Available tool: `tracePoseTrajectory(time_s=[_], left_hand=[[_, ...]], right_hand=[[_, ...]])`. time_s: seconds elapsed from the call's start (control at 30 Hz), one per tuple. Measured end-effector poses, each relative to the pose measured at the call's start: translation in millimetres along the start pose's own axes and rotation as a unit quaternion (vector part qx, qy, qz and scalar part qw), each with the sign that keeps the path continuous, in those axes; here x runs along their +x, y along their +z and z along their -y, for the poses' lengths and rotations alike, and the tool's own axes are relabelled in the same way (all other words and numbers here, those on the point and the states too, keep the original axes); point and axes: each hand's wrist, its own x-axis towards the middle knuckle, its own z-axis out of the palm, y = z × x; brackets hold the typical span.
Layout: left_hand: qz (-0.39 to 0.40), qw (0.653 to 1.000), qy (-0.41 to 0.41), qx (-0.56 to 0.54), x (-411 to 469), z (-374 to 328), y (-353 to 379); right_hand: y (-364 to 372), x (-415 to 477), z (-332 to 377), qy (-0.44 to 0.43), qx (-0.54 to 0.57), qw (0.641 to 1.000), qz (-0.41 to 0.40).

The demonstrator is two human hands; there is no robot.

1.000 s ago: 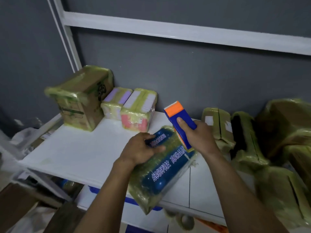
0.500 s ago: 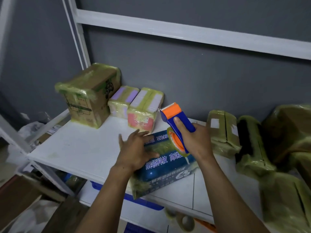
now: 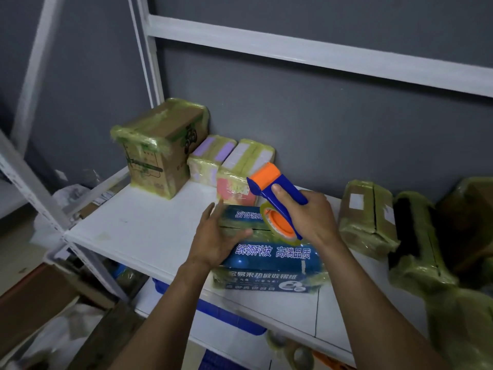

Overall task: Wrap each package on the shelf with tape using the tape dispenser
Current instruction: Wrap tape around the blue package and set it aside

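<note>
The blue rectangular package with white printed lettering [image 3: 269, 259], already banded in yellowish-green clear tape, lies flat on the white shelf board [image 3: 138, 231] near its front edge, right in front of you. Your left hand [image 3: 216, 237] rests on its left end with the fingers straight and spread and the thumb laid across the top face; it clasps nothing. Your right hand [image 3: 312, 216] is curled round the handle of the blue and orange plastic tape dispenser [image 3: 292, 194], thumb pressed along its upper side. The dispenser's orange-cored tape roll [image 3: 277, 224] sits just over the package's top; whether it touches, you cannot tell. Behind the package two small pastel packages [image 3: 229, 164] stand side by side against the grey wall, with a taped brown cardboard box [image 3: 162, 145] to their left. To your right, more tape-wrapped brown parcels [image 3: 368, 217] crowd the shelf.
</note>
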Motion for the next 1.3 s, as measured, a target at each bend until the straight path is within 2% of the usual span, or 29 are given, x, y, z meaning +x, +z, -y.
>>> tracePoseTrajectory(time_s=[0.13, 0.3, 0.4, 0.6, 0.73, 0.83, 1.0, 1.17, 1.23, 1.3], left_hand=[[0.007, 0.989, -0.114, -0.094, -9, 9, 0], [0.074, 0.968, -0.116, -0.21, -11, 19, -9], [0.073, 0.958, -0.115, -0.254, -12, 18, -9], [0.107, 0.961, -0.08, -0.243, -1, 16, -12], [0.06, 0.957, -0.085, -0.271, -9, 20, -16], [0.059, 0.967, -0.06, -0.24, -8, 24, -15], [0.061, 0.976, -0.038, -0.205, 5, 26, -13], [0.07, 0.956, -0.089, -0.272, 11, 29, -10], [0.054, 0.952, -0.105, -0.283, 11, 31, -7], [0.006, 0.953, -0.106, -0.283, 12, 32, -7]], right_hand=[[5, 5, 1, -0.004, -0.004, 1.0, 0.016], [14, 4, 4, 0.002, -0.027, 0.998, 0.049], [18, 4, 8, -0.003, -0.023, 0.999, 0.048], [20, 9, 4, 0.015, -0.085, 0.99, 0.107], [10, 19, 9, 0.017, -0.149, 0.977, 0.153], [14, 21, 11, 0.015, -0.146, 0.97, 0.196], [18, 23, 24, -0.012, -0.163, 0.975, 0.153], [23, 25, 19, -0.009, -0.196, 0.968, 0.159], [23, 27, 13, -0.001, -0.186, 0.969, 0.16], [22, 30, 10, 0.004, -0.176, 0.971, 0.162]])
